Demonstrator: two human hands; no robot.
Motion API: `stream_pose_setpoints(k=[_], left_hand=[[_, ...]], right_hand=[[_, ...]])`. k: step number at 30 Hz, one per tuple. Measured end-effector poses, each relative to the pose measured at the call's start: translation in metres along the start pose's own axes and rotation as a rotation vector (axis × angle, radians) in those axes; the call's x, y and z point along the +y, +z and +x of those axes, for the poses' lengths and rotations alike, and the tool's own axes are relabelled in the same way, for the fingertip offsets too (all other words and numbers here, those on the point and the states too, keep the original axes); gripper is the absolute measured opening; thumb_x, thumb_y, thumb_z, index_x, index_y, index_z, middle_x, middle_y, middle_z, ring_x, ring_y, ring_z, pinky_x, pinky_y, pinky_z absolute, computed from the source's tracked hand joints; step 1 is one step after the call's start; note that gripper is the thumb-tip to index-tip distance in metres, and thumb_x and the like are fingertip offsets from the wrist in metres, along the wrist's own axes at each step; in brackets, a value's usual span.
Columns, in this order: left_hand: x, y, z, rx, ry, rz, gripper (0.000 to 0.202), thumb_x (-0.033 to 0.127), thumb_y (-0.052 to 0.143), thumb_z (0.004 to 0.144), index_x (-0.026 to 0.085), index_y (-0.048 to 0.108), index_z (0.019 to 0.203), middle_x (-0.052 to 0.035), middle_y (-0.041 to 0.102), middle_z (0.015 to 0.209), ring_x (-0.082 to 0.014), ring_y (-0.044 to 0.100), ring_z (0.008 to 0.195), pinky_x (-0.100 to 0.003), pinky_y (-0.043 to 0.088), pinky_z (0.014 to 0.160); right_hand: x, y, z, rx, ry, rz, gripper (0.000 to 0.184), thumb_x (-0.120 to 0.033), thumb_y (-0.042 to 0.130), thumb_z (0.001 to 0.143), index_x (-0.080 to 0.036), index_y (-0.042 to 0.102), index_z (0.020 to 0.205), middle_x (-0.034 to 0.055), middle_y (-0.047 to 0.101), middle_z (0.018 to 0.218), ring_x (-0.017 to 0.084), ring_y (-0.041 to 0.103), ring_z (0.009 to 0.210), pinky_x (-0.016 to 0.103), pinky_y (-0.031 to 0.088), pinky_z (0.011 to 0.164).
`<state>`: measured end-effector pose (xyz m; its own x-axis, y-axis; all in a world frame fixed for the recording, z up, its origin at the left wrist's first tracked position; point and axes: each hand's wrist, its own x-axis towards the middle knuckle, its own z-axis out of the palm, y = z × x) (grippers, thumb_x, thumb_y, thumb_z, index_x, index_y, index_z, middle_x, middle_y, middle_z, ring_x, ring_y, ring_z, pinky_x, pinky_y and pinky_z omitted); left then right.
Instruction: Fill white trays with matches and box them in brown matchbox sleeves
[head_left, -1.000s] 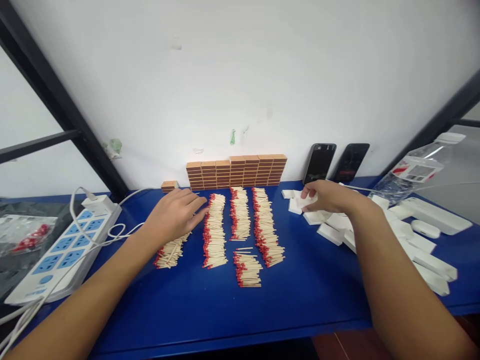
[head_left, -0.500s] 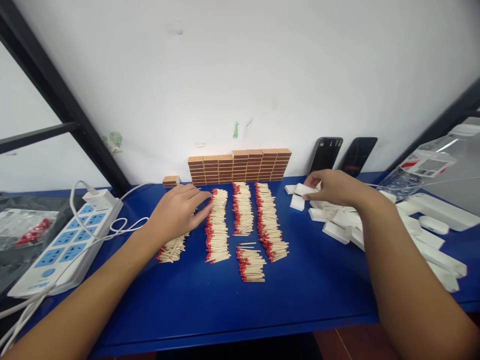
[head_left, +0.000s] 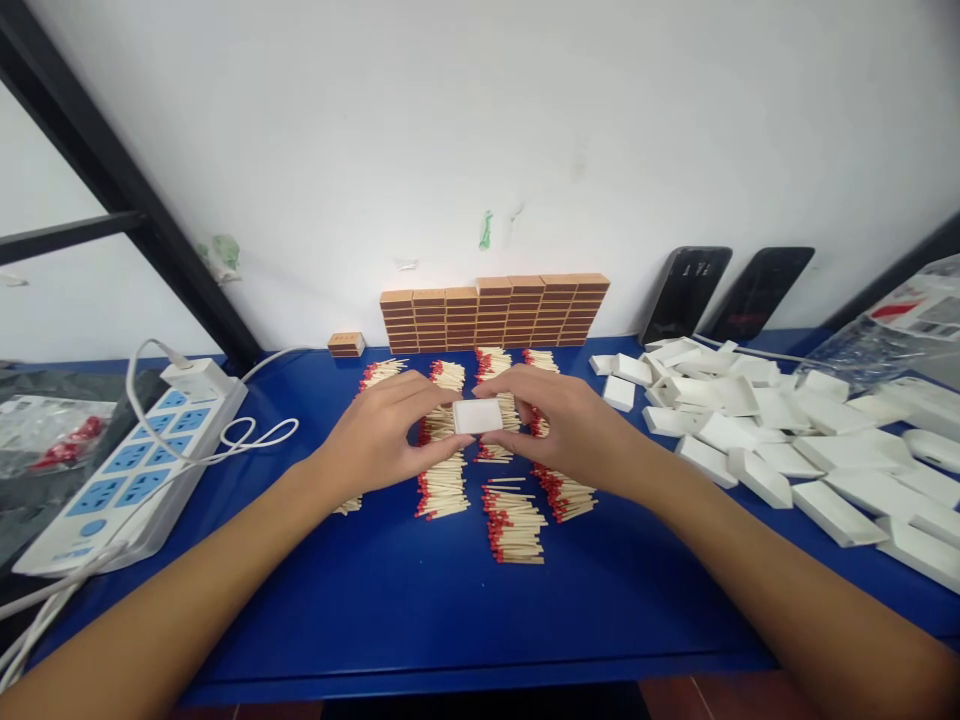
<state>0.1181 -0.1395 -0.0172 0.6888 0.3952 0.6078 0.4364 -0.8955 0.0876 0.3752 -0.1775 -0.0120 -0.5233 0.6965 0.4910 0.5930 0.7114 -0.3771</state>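
Between my two hands is a small white matchbox tray (head_left: 478, 416), its hollow side facing me. My left hand (head_left: 386, 425) pinches its left end with thumb and fingers, and my right hand (head_left: 566, 425) pinches the right end. Both hands are above rows of red-tipped matches (head_left: 442, 485), partly hiding them. A shorter bunch of matches (head_left: 517, 525) lies nearer to me. To the right is a loose heap of white matchbox trays (head_left: 757, 415), with a few trays (head_left: 619, 393) at its left edge.
Stacked matchboxes (head_left: 495, 315) line the wall, with a single matchbox (head_left: 346, 345) to their left. Two phones (head_left: 686, 295) lean on the wall. A power strip (head_left: 135, 470) with white cables stands left on the blue table (head_left: 450, 620). A plastic bottle (head_left: 892, 320) lies far right.
My right hand has brought a white tray from the heap to the middle. My left hand has moved right and now grips the tray's other end. The view has shifted slightly.
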Motion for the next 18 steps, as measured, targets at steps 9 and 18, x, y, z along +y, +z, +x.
stream_pose_setpoints(k=[9, 18], left_hand=[[-0.016, -0.01, 0.003, 0.015, 0.016, 0.212, 0.033, 0.045, 0.067, 0.099, 0.015, 0.071, 0.112, -0.0097, 0.077, 0.096, -0.0244, 0.072, 0.09, -0.039, 0.058, 0.082], [-0.017, -0.011, 0.003, 0.004, 0.021, 0.267, 0.033, 0.047, 0.064, 0.1, 0.017, 0.071, 0.11, -0.0098, 0.078, 0.098, -0.0256, 0.072, 0.092, -0.039, 0.058, 0.084]], right_hand=[[0.014, -0.02, 0.0, -0.232, 0.132, -0.017, 0.004, -0.026, 0.072, 0.091, -0.023, 0.072, 0.088, 0.0006, 0.067, 0.082, 0.017, 0.06, 0.075, 0.029, 0.043, 0.066], [0.015, -0.008, -0.004, -0.411, 0.201, 0.029, 0.014, -0.011, 0.066, 0.086, -0.023, 0.072, 0.084, 0.0022, 0.071, 0.093, 0.017, 0.063, 0.08, 0.028, 0.048, 0.067]])
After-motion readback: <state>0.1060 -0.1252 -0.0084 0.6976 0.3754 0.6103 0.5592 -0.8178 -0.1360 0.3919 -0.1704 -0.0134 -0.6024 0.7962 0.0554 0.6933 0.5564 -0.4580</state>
